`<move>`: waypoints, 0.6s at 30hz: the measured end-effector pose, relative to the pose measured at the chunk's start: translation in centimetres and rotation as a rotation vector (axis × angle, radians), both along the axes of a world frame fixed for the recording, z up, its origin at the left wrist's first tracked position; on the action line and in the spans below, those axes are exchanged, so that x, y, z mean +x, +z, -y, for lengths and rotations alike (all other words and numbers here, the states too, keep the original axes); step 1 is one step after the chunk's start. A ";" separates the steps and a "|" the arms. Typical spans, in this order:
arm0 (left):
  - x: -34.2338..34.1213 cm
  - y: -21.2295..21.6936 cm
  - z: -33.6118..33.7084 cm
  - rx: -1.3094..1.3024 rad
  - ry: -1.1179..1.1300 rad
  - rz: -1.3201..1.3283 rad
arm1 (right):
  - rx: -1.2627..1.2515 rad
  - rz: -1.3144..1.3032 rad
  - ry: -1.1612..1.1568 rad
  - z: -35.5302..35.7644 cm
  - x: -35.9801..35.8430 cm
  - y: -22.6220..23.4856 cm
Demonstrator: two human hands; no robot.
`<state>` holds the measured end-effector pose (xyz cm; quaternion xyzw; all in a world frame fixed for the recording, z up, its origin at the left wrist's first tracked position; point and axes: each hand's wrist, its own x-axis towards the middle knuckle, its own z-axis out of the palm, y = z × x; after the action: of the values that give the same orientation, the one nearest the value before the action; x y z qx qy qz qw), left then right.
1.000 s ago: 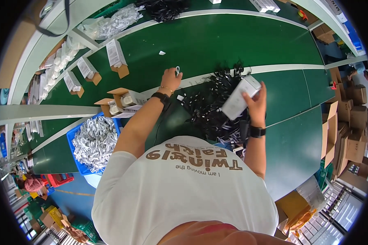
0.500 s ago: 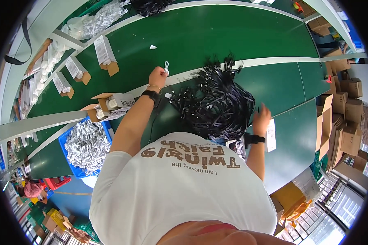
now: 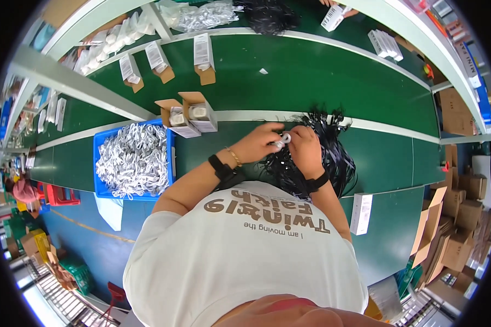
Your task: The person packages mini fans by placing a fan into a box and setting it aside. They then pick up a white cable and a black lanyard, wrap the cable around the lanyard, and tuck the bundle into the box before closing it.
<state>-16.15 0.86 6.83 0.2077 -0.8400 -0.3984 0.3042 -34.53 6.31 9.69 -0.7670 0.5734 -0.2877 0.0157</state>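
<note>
My left hand [image 3: 263,143] and my right hand [image 3: 306,150] meet over the near side of the bench. Between their fingers is a small bundled white cable [image 3: 283,141], gripped from both sides. Fingers cover part of it. Just under and beyond my right hand spreads a tangled heap of black straps [image 3: 337,158]. To the left of my left hand stand two open cartons [image 3: 206,123], each with a white item inside. A blue bin [image 3: 172,163] full of bundled white cables [image 3: 132,159] sits farther left.
Three more open cartons [image 3: 204,52] stand on the far side of the green bench [image 3: 322,71]. A closed white box [image 3: 361,213] is right of my torso. A white frame post [image 3: 82,87] slants across the left. Another person's hands [image 3: 350,11] hold a box at the top.
My left hand has come back toward me with the white cable, and my right hand has moved left to join it. The view has turned, shifting the bench and bin.
</note>
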 end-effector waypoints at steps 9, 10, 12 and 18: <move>4.8 5.8 -1.4 0.380 -0.204 -0.047 | -0.092 -0.032 -0.270 -1.4 -2.3 3.9; 6.2 6.2 -1.4 0.368 -0.134 -0.070 | -0.081 -0.063 -0.361 -1.6 -3.3 4.0; 8.9 6.2 -1.2 0.352 -0.067 -0.101 | -0.064 -0.053 -0.468 -2.2 -5.4 5.3; 13.3 4.9 -0.5 -0.029 0.480 0.151 | 0.030 0.540 -0.331 -3.8 -0.1 13.9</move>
<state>-2.86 1.34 11.72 0.4258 -0.7926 -0.2861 0.3295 -34.62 10.08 23.56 -0.5587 0.6698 -0.4710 0.1318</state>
